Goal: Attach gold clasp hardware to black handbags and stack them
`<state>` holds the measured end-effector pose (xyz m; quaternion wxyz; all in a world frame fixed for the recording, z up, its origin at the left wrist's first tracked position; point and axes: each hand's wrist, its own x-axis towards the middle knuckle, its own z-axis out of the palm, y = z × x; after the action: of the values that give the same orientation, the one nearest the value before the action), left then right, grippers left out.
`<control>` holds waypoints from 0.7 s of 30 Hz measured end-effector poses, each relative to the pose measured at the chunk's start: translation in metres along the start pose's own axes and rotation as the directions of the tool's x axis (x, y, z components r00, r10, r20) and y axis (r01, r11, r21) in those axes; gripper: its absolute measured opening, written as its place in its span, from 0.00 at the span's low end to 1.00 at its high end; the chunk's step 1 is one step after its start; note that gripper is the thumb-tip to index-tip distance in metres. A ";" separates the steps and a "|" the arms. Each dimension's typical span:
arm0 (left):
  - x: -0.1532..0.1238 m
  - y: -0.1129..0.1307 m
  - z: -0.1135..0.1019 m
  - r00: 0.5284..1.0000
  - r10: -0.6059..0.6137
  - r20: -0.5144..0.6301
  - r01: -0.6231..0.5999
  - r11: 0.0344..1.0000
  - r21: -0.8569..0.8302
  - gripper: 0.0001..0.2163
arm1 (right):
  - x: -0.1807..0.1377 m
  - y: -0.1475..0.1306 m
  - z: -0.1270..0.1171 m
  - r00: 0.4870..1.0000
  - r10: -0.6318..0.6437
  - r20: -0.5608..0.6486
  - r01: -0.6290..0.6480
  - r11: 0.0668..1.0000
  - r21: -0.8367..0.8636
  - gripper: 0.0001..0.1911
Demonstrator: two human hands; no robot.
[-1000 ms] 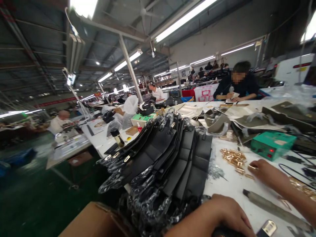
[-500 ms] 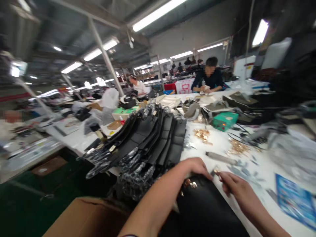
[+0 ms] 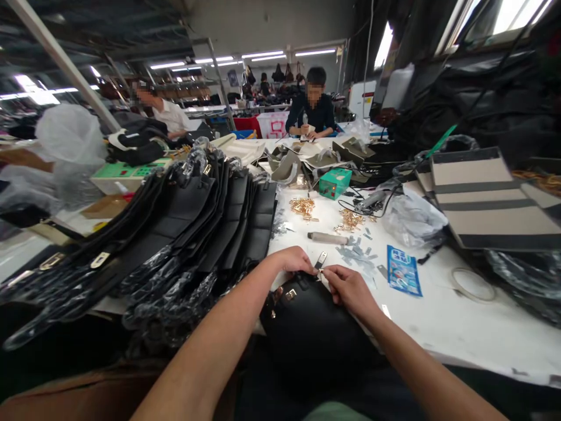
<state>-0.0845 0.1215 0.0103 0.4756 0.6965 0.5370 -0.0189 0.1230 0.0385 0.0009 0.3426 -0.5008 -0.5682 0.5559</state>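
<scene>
As the black bag (image 3: 319, 339) sits at the white table's (image 3: 438, 321) near edge, the left hand (image 3: 295, 260) covers its top, grip unclear; the right hand (image 3: 350, 289), now closer, pinches a small metal fitting (image 3: 321, 271), seemingly bringing 2 hands to 1 spot.

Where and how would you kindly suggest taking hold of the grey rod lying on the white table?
Probably best to take the grey rod around its middle, from above, across its length: it lies flat, long and slim, its top uncovered, with gold pieces beyond it and grey strips near its right end.
</scene>
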 end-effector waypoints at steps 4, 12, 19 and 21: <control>0.003 -0.002 0.001 1.000 -0.006 0.005 0.006 0.999 -0.049 0.23 | -0.003 -0.003 -0.009 0.998 0.022 0.067 -0.032 0.989 0.144 0.20; 0.005 -0.004 0.002 1.000 0.017 -0.005 -0.018 0.997 -0.078 0.21 | 0.006 0.005 -0.006 0.999 0.043 0.021 -0.042 0.999 -0.021 0.18; 0.003 -0.003 0.002 0.998 0.042 -0.039 -0.044 0.998 -0.050 0.17 | 0.006 0.003 0.003 0.991 -0.130 -0.026 0.118 0.953 -0.279 0.11; 0.004 -0.004 0.002 0.998 0.045 -0.039 -0.046 0.998 -0.044 0.16 | 0.005 0.003 0.006 0.980 -0.194 -0.040 0.169 0.925 -0.340 0.10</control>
<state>-0.0850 0.1224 0.0045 0.4810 0.6980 0.5302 0.0171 0.1162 0.0409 -0.0035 0.3234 -0.5168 -0.6853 0.3984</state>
